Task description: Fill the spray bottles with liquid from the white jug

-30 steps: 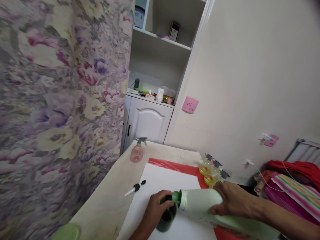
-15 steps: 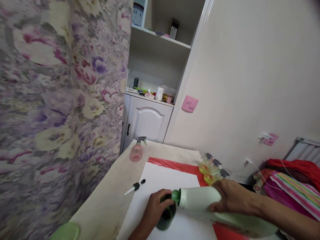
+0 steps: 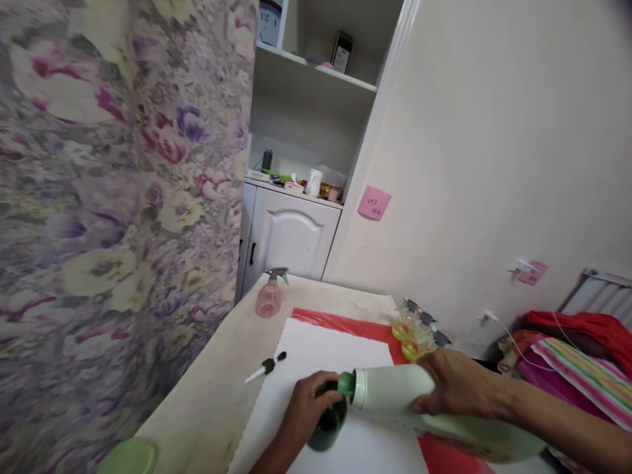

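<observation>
My left hand (image 3: 312,408) is wrapped round the neck of a small dark green bottle (image 3: 328,424) above the white sheet (image 3: 306,352). In my right hand (image 3: 457,388) is a large pale green bottle (image 3: 390,390), tipped nearly level. Its green spout (image 3: 347,384) meets the small bottle's mouth; whether liquid flows is hidden. Left of the hands lies a dropper-like pipette with a dark top (image 3: 268,367), across the sheet's edge. At the lower left is a light green round cap or lid (image 3: 129,457).
A pink spray bottle (image 3: 268,297) stands at the table's far left corner. Several spray bottles with yellow liquid (image 3: 412,332) are at the right, by the red sheet (image 3: 345,324). A floral curtain (image 3: 118,217) hangs on the left; colourful folded textiles (image 3: 573,375) lie right.
The view has shifted very slightly. Both hands keep their hold, and the large bottle stays tilted at the small bottle's mouth.
</observation>
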`<control>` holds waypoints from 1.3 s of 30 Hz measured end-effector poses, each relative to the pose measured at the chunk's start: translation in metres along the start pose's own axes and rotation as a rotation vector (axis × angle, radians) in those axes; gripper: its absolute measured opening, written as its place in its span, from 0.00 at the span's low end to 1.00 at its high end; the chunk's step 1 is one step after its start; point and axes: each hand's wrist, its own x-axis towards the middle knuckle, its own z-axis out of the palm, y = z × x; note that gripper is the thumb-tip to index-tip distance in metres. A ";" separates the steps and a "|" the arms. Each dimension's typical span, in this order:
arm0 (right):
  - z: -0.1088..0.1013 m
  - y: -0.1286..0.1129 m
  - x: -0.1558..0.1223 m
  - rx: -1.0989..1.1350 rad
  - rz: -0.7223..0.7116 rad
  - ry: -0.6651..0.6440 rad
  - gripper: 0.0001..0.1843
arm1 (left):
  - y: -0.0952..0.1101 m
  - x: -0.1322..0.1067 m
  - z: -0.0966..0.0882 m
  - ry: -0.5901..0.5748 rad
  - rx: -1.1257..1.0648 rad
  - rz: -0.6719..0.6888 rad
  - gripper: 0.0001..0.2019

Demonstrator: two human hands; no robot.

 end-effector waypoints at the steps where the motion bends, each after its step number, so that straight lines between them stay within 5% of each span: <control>1: 0.000 0.000 0.000 0.005 -0.003 -0.002 0.17 | 0.000 0.000 0.000 0.001 -0.001 0.000 0.12; 39: -0.004 -0.001 -0.001 0.025 0.008 -0.051 0.19 | -0.002 0.001 -0.003 -0.025 -0.007 -0.002 0.10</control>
